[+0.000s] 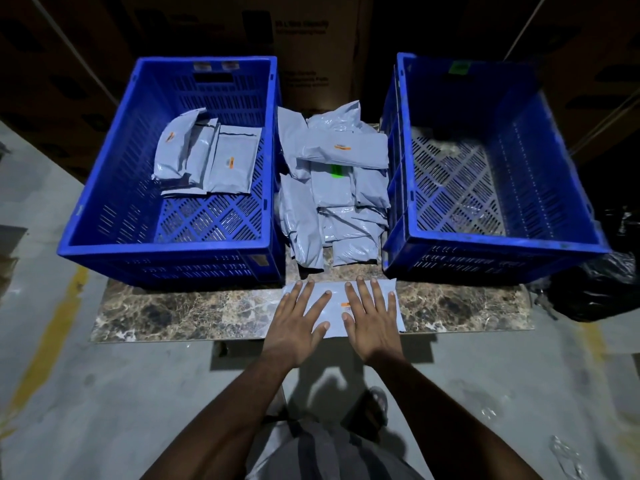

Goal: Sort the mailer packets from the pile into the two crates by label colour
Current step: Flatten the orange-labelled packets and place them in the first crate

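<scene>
Marble-patterned tabletop (194, 311) stands on grey concrete floor (104, 393).

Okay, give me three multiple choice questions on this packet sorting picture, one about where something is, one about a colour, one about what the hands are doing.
1. Where is the pile of packets?
A between the crates
B inside the right crate
C on the floor

2. What colour is the tag on the right crate?
A red
B green
C white

3. How are the left hand and right hand placed?
A gripping a crate
B flat on one packet
C hanging idle

A: the pile fills the gap.
B: green tag on its far wall.
B: straight fingers rest on it.
</scene>
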The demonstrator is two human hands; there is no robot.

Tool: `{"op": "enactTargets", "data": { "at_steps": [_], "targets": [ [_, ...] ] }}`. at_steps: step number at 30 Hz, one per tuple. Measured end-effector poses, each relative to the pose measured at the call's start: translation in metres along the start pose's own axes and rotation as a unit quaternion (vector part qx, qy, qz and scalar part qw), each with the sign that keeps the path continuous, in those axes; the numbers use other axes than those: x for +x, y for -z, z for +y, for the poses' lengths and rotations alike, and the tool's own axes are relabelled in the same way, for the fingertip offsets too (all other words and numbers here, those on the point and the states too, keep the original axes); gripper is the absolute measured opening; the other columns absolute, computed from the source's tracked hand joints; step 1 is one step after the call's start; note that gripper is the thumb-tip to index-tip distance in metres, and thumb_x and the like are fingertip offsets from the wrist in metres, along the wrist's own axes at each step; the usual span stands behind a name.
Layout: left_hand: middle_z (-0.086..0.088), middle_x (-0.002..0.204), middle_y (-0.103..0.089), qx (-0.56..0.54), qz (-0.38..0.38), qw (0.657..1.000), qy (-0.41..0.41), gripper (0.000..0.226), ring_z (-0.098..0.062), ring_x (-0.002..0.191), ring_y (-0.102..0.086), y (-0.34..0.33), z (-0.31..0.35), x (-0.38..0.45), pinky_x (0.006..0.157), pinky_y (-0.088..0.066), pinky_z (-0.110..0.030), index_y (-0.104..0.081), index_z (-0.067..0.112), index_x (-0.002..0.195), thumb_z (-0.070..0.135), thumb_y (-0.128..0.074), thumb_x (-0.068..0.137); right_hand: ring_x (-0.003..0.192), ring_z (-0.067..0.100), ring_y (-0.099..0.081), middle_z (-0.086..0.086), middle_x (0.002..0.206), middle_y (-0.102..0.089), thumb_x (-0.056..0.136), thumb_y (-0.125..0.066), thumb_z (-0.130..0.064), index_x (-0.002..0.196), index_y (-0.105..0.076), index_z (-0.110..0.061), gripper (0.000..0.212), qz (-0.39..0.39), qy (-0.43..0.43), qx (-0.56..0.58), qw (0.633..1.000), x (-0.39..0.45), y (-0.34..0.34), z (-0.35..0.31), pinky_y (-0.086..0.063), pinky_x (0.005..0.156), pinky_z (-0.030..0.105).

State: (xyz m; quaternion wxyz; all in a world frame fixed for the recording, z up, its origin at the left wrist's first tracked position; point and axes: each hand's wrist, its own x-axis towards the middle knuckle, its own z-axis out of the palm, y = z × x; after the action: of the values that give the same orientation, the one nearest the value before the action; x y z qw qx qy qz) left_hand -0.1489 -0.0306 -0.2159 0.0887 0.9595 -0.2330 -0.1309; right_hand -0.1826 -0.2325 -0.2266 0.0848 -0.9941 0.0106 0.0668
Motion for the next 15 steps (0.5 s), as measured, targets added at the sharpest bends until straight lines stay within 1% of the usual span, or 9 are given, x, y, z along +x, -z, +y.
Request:
{"op": "enactTargets", "data": {
  "at_steps": [2, 4, 7, 9, 11, 12, 13, 14, 15],
  "targets": [
    [0.004, 0.164, 0.021, 0.001, -0.001, 1.0, -0.001, 0.063, -0.018, 0.151, 0.021, 0.002, -0.002, -0.001, 0.121, 0.011, -0.037, 0.003, 0.044, 0.156, 0.058, -0.025, 0.102, 0.155, 0.026, 0.003, 0.001, 0.168, -0.009, 0.1, -0.026, -0.053, 0.16, -0.014, -0.027, 0.066, 0.008, -0.005, 0.016, 1.0, -0.004, 0.0, 0.003, -0.006, 0.122, 0.056],
    [0.001, 0.165, 0.021, -0.002, -0.001, 1.0, -0.002, 0.065, -0.02, 0.152, 0.019, 0.002, -0.002, -0.001, 0.121, 0.01, -0.038, 0.004, 0.043, 0.157, 0.059, -0.027, 0.101, 0.155, 0.027, 0.005, 0.005, 0.168, -0.006, 0.099, -0.027, -0.06, 0.16, -0.013, -0.025, 0.071, 0.015, -0.029, 0.028, 0.999, -0.01, 0.0, 0.007, -0.007, 0.122, 0.056],
    [0.0, 0.164, 0.024, -0.004, -0.01, 1.0, 0.001, 0.071, -0.02, 0.152, 0.021, 0.003, -0.003, -0.002, 0.121, 0.01, -0.037, 0.006, 0.039, 0.158, 0.062, -0.029, 0.1, 0.155, 0.026, 0.005, 0.007, 0.168, 0.003, 0.097, -0.024, -0.068, 0.16, -0.004, -0.028, 0.077, 0.016, -0.077, 0.002, 0.997, -0.017, 0.002, 0.014, 0.005, 0.12, 0.058],
    [0.001, 0.161, 0.029, 0.0, -0.033, 0.999, -0.002, 0.075, -0.018, 0.15, 0.025, 0.007, -0.007, -0.002, 0.122, 0.01, -0.036, 0.012, 0.035, 0.157, 0.064, -0.026, 0.099, 0.154, 0.027, 0.004, 0.005, 0.168, 0.007, 0.097, -0.018, -0.069, 0.16, 0.0, -0.025, 0.079, 0.008, -0.12, -0.001, 0.993, -0.022, 0.003, 0.016, 0.009, 0.116, 0.061],
    [0.001, 0.158, 0.034, 0.003, -0.051, 0.999, -0.003, 0.077, -0.017, 0.148, 0.028, 0.012, -0.007, -0.002, 0.122, 0.011, -0.036, 0.018, 0.031, 0.156, 0.065, -0.022, 0.099, 0.154, 0.029, 0.001, 0.007, 0.168, 0.001, 0.097, -0.009, -0.067, 0.16, -0.002, -0.019, 0.08, -0.001, -0.177, 0.015, 0.984, -0.025, 0.006, 0.014, 0.002, 0.116, 0.066],
    [0.001, 0.157, 0.035, -0.006, -0.054, 0.999, -0.003, 0.077, -0.017, 0.147, 0.03, 0.015, -0.005, -0.002, 0.122, 0.011, -0.036, 0.019, 0.028, 0.155, 0.063, -0.021, 0.1, 0.154, 0.031, -0.003, 0.01, 0.167, -0.005, 0.096, -0.006, -0.066, 0.16, -0.006, -0.015, 0.081, 0.001, -0.205, 0.024, 0.979, -0.026, 0.008, 0.012, -0.003, 0.116, 0.067],
    [0.001, 0.157, 0.034, -0.017, -0.05, 0.999, -0.005, 0.076, -0.016, 0.147, 0.029, 0.017, -0.003, -0.003, 0.122, 0.012, -0.036, 0.019, 0.025, 0.155, 0.06, -0.022, 0.102, 0.153, 0.031, -0.01, 0.012, 0.166, -0.014, 0.097, -0.007, -0.063, 0.159, -0.013, -0.012, 0.08, 0.019, -0.219, 0.031, 0.975, -0.026, 0.011, 0.01, -0.008, 0.116, 0.066],
    [0.002, 0.158, 0.03, -0.024, -0.037, 0.999, -0.011, 0.073, -0.016, 0.148, 0.026, 0.019, 0.001, -0.004, 0.122, 0.012, -0.035, 0.015, 0.022, 0.156, 0.055, -0.024, 0.104, 0.151, 0.031, -0.017, 0.013, 0.163, -0.024, 0.098, -0.012, -0.059, 0.157, -0.022, -0.01, 0.077, 0.051, -0.207, 0.031, 0.976, -0.027, 0.015, 0.009, -0.013, 0.116, 0.063],
    [0.001, 0.162, 0.022, -0.027, -0.012, 0.999, -0.023, 0.069, -0.017, 0.151, 0.019, 0.02, 0.005, -0.004, 0.122, 0.01, -0.034, 0.006, 0.018, 0.158, 0.046, -0.028, 0.106, 0.149, 0.03, -0.024, 0.013, 0.159, -0.032, 0.1, -0.018, -0.053, 0.153, -0.032, -0.009, 0.07, 0.086, -0.168, 0.033, 0.981, -0.026, 0.017, 0.008, -0.017, 0.117, 0.059]
  ]
}}
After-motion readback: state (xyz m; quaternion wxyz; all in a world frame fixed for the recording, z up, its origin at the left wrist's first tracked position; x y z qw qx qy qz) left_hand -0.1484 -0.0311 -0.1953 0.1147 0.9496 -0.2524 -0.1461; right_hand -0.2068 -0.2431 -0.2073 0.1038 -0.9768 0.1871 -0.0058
